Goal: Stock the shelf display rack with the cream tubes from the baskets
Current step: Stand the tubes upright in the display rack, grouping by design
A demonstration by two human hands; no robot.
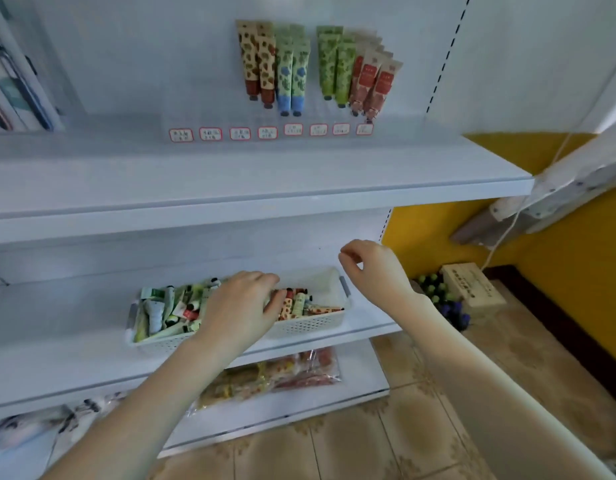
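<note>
Tubes (pixel 168 313) fill the basket (pixel 310 325) on the middle shelf (pixel 74 341) (rack (pixel 265 133) above, bags (pixel 282 375) below).

L hand (pixel 242 306) reaches fwd, palm down, fingers bent downward, thumb out to the right; can't tell if it grips anything; L forearm (pixel 154 393) comes up bare from lower left; R hand (pixel 372 268) hangs higher, apart from L, fingers loosely curled, thumb & forefinger tips close, nothing between; R forearm (pixel 455 358) bare, from lower right.
</note>
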